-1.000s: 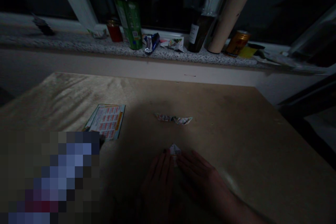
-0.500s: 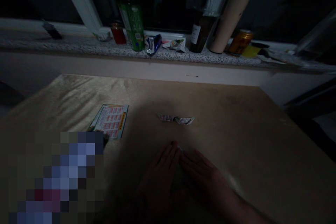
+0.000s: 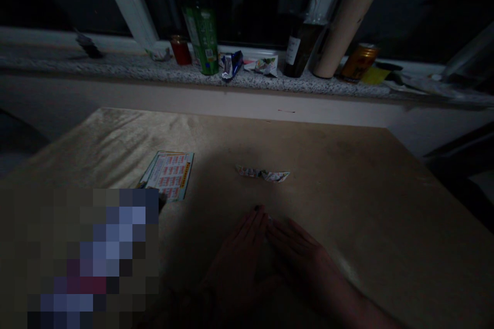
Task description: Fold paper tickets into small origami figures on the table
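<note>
My left hand [image 3: 241,244] lies flat on the table, fingers stretched forward and close together. Beside it, my right hand [image 3: 299,249] is also flat, with its fingertips angled in towards the left ones. A small whitish scrap [image 3: 269,220] peeks out between the fingertips; the rest is hidden under the hands, and I cannot tell what it is. Just beyond the fingers lies a folded strip of printed paper [image 3: 252,172], pinched narrow at its middle. Deep shadow covers both palms and the thumbs.
Printed cards or leaflets [image 3: 173,177] lie stacked on the tabletop [image 3: 347,180] at left, next to a pixelated area. Along the granite windowsill [image 3: 254,82] stand a green bottle [image 3: 204,41], a red jar [image 3: 180,51], a dark bottle [image 3: 297,54], a cardboard tube [image 3: 339,25], an orange can [image 3: 358,64] and crumpled wrappers [image 3: 231,65].
The whole view has shifted slightly, so things appear a little further right. Both hands keep nearly the same flat pose, and the folded paper strip stays in place.
</note>
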The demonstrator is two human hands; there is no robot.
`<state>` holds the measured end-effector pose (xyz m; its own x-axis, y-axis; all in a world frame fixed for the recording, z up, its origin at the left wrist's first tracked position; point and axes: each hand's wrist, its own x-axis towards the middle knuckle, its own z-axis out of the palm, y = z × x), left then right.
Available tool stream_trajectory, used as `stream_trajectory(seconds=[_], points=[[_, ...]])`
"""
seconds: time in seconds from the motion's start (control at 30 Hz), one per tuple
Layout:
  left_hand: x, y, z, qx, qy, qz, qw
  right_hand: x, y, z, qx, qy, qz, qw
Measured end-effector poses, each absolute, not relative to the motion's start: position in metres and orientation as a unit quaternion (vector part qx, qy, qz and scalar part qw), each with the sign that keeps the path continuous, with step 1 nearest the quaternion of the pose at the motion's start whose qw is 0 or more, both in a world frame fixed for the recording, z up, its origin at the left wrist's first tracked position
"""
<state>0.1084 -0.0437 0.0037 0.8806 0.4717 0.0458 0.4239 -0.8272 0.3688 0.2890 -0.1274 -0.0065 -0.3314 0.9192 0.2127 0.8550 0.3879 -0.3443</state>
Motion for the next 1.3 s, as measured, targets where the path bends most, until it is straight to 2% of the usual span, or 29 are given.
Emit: stream_trajectory(seconds=[0.2,0.3,0.6,1.07,1.2,1.3], points=[[0.106,-0.044,0.000,0.956,0.238,0.075,0.156,0.294,-0.126,-0.011,-0.573,-0.791,0.057,0.207],[0.106,-0.044,-0.001,0.957,0.238,0.066,0.154,0.294,-0.124,-0.011,-0.570,-0.799,0.038,0.188],[0.110,-0.042,-0.001,0.952,0.264,0.092,0.122,0.291,-0.122,-0.007,-0.568,-0.802,0.065,0.174],[0.104,-0.038,-0.005,0.890,0.311,0.177,0.283,0.289,-0.122,-0.007,-0.577,-0.800,0.063,0.154],[0.104,-0.029,-0.003,0.899,0.353,0.196,0.168,0.290,-0.123,-0.007,-0.574,-0.801,0.059,0.156],[0.103,-0.021,-0.004,0.916,0.356,0.164,0.081,0.290,-0.122,-0.006,-0.576,-0.802,0.062,0.146]])
